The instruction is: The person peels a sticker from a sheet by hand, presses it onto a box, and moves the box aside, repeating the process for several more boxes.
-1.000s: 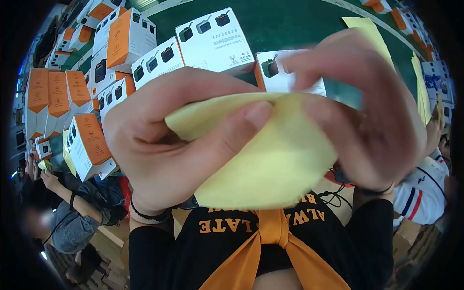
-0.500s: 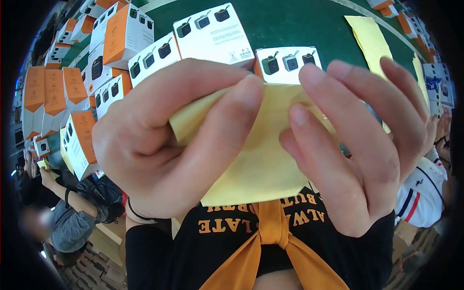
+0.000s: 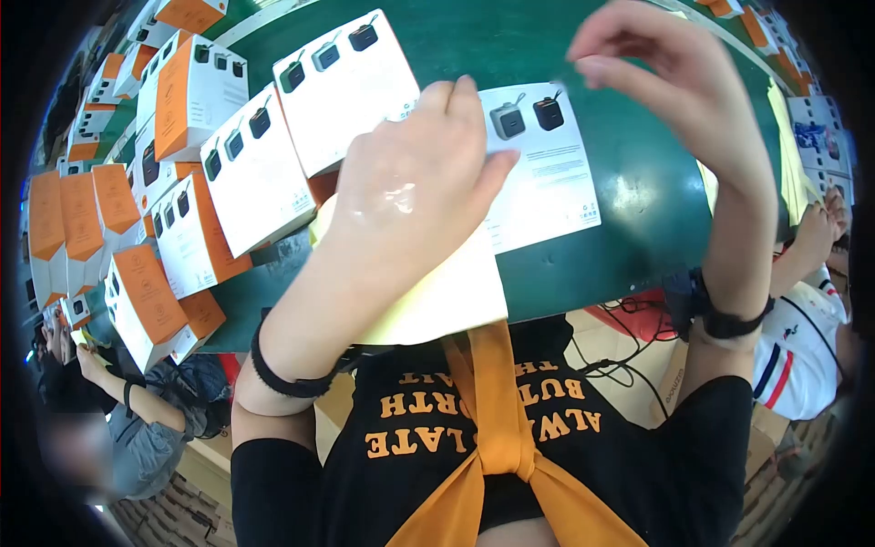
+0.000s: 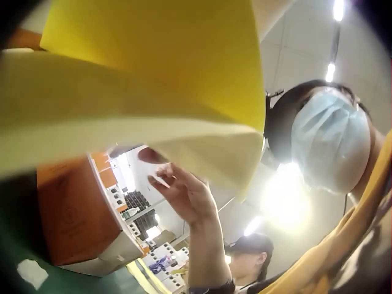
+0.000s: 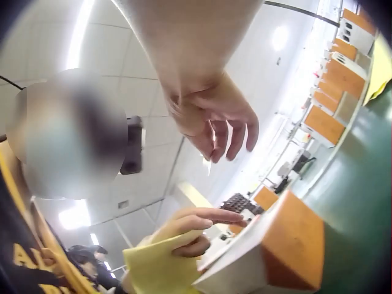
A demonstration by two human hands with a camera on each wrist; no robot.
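Note:
My left hand [image 3: 410, 173] holds a yellow paper sheet [image 3: 456, 283], its fingertips reaching over the near white box [image 3: 547, 182] printed with pictures of small speakers. Shiny clear patches [image 3: 396, 196] lie on the back of that hand. In the left wrist view, the yellow sheet [image 4: 153, 55] hides most of the left hand. Raised to the right above the green table, my right hand [image 3: 674, 82] has thumb and forefinger close together. The right wrist view shows a small whitish, see-through piece [image 5: 207, 165] pinched at its fingertips.
White and orange speaker boxes [image 3: 346, 91] crowd the left side of the green table [image 3: 638, 210]. More yellow sheets [image 3: 788, 155] lie at the right edge. Other people sit on both sides, one in a white striped shirt [image 3: 784, 356]. Black cables [image 3: 615, 356] hang below the table edge.
Both hands were close together at the yellow sheet. Since then the left hand has lowered with the sheet to the near box, and the right hand has moved away up and right.

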